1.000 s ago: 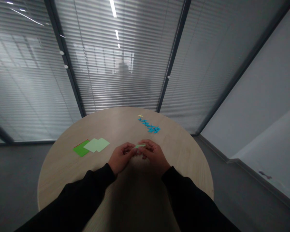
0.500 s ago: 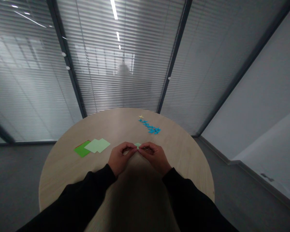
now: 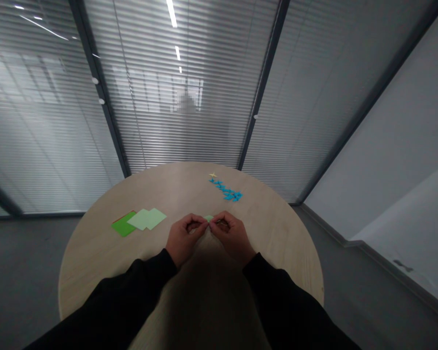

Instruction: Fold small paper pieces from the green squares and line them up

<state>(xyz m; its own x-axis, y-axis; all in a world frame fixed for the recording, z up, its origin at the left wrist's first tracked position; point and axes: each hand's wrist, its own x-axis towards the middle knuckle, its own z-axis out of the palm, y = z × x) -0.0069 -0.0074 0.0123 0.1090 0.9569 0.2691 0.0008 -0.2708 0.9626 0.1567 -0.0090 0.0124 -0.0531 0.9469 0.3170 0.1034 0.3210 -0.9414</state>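
Between my two hands is a small piece of pale green paper (image 3: 208, 218), mostly hidden behind the fingertips. My left hand (image 3: 186, 236) pinches it from the left, thumb against fingers. From the other side my right hand (image 3: 231, 235) grips it the same way, and the two sets of fingertips almost meet. How the paper is folded is too small to make out. To the left lie pale green paper squares (image 3: 151, 219), overlapping a brighter green sheet (image 3: 123, 225) that has a thin red edge showing behind it.
Small blue folded paper pieces (image 3: 228, 191) form a diagonal row beyond my right hand, with a yellow star-like piece (image 3: 212, 174) at its far end. All this rests on a round wooden table (image 3: 277, 228). Glass panels with blinds (image 3: 186, 131) stand behind it, a white wall (image 3: 394, 170) at right.
Both hands keep their pinch on the pale green paper. My right hand has shifted slightly up and left, and its fingers have moved a little. The papers on the table lie unchanged.
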